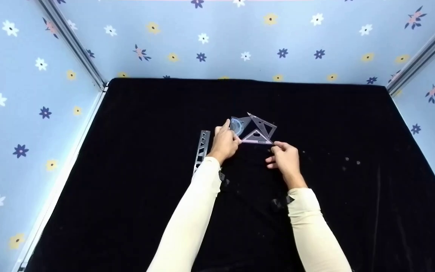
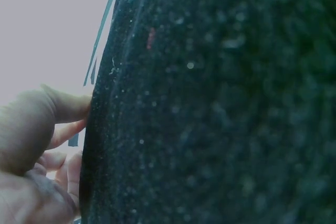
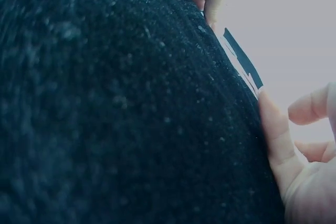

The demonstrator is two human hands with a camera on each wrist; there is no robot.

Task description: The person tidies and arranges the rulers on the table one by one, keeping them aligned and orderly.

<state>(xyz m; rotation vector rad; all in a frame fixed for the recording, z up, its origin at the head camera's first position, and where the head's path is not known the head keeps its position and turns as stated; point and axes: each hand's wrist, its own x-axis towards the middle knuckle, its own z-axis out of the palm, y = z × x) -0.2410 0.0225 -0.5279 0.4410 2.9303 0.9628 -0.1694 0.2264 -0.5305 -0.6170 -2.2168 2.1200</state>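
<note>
In the head view, my left hand (image 1: 225,142) is at the left of a group of clear drawing tools. Its index finger reaches along the edge of a protractor (image 1: 237,127) with blue markings, and its thumb touches the left corner of a set square (image 1: 250,141). At that set square's right corner are the fingertips of my right hand (image 1: 287,158), its other fingers loosely bent. Behind it, a second set square (image 1: 271,131) lies slanted, its lower end meeting the first one's right corner. The right wrist view shows my right thumb (image 3: 275,124) at the set square's end.
A clear ruler (image 1: 202,145) with triangular cutouts lies left of my left hand, partly under the sleeve. Black cloth (image 1: 145,170) covers the table. Small specks (image 1: 358,163) dot it on the right. Flowered walls (image 1: 225,37) with metal posts stand around.
</note>
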